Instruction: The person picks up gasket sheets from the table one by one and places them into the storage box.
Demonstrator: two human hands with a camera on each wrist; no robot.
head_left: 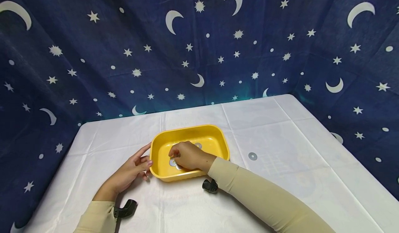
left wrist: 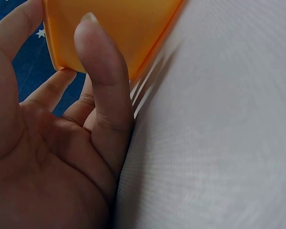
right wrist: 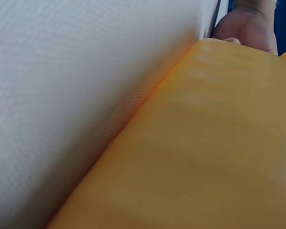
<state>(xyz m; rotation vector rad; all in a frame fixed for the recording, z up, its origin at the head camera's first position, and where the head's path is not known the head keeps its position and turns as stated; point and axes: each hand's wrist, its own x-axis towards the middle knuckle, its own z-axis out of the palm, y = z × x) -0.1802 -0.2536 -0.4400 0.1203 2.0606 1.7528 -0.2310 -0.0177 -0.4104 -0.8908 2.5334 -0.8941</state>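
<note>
A yellow plastic tray (head_left: 190, 129) sits on the table in the head view. Inside it lie several flat grey washers, one washer (head_left: 198, 145) near the far side and another washer (head_left: 173, 162) below my right fingers. My right hand (head_left: 190, 155) reaches into the tray with curled fingers; its fingertips are hidden, so whether they pinch a washer cannot be told. At the tray's left end, my left hand (head_left: 129, 172) touches the wall with thumb and fingers spread and relaxed. The left wrist view shows that hand (left wrist: 62, 138) against the tray's end (left wrist: 128, 28).
A single washer (head_left: 253, 156) lies on the white tablecloth (head_left: 280, 132) to the right of the tray. A dark blue curtain (head_left: 199, 53) with moons and stars hangs behind the table. Black wrist cameras (head_left: 126, 209) stick out below both hands. The tray's side (right wrist: 195, 143) fills much of the right wrist view.
</note>
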